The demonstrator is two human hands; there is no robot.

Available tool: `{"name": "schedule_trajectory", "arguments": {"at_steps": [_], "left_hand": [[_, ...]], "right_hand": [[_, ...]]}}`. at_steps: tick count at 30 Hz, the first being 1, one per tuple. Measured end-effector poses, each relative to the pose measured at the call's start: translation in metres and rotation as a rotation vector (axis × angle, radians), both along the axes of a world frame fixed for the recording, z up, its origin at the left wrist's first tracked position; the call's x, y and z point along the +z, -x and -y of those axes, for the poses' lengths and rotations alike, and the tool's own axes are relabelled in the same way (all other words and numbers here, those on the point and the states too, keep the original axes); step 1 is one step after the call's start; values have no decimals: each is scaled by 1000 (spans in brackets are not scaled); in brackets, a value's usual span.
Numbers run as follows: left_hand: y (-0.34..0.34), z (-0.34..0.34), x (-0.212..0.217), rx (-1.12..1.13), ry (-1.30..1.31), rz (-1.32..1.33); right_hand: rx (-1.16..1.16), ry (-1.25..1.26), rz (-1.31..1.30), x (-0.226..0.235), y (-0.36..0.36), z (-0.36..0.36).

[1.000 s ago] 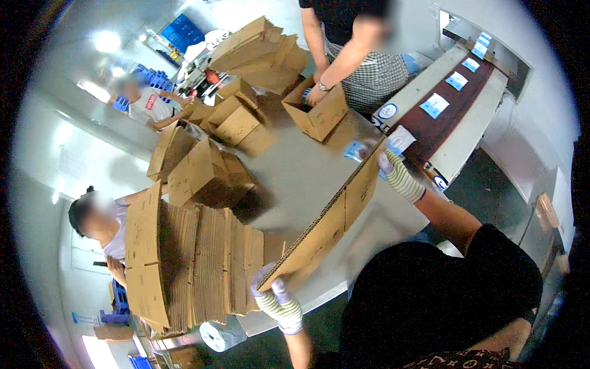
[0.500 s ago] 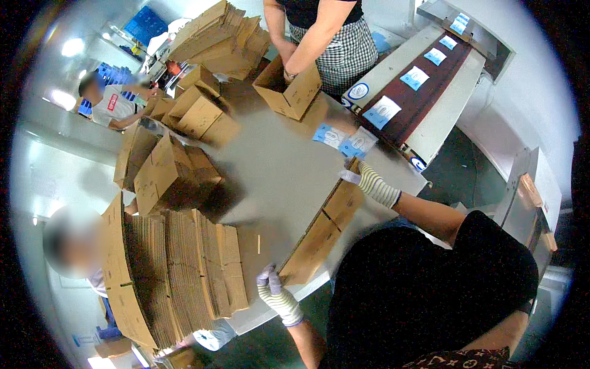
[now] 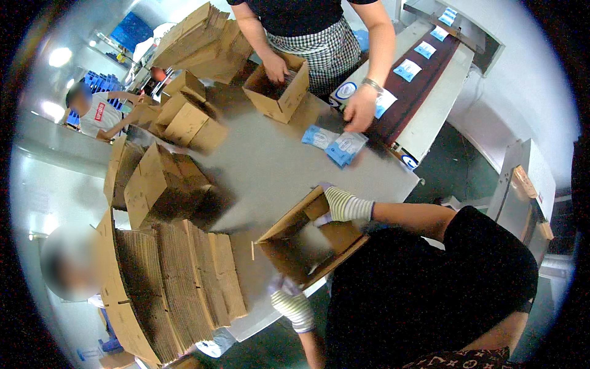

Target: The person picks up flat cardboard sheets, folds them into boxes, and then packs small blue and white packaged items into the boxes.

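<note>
A brown cardboard box point(image 3: 299, 251) stands spread into a square at the table's near edge, and I look down into its hollow inside. My right hand point(image 3: 346, 204), in a striped knit glove, grips its far right wall, with the thumb inside and the fingers over the rim. At the near left corner my left hand point(image 3: 293, 305), gloved alike, holds the box's side; its fingertips are smeared by motion. Beyond the box lie blue-and-white packets point(image 3: 346, 149) on the table.
Left of the box is a stack of flat cartons point(image 3: 178, 277). Open cartons point(image 3: 163, 184) stand at the far left. Across the table point(image 3: 258, 154), a co-worker has one hand in a carton point(image 3: 286, 104) and another near the packets. A conveyor belt point(image 3: 415, 92) carries several packets.
The flat folded carton between my hands has been opened into a square box. My right hand has moved nearer and left. The co-worker's one hand has reached out to the packets by the belt.
</note>
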State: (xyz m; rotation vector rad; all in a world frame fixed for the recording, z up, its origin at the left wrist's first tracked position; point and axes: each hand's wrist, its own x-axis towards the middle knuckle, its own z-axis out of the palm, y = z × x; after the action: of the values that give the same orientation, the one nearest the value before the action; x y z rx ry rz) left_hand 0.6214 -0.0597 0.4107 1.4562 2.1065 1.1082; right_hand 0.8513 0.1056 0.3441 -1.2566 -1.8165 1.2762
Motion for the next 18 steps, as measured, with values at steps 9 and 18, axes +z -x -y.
{"name": "schedule_trajectory", "arguments": {"at_steps": [9,18], "left_hand": [[-60,-62,4,-698,255,-626],[-39,-85,-51,-871,-26,-802]], "right_hand": [[22,26,238,-42,-18,-13],[-1,194,-296,-36,-51,-10]]}}
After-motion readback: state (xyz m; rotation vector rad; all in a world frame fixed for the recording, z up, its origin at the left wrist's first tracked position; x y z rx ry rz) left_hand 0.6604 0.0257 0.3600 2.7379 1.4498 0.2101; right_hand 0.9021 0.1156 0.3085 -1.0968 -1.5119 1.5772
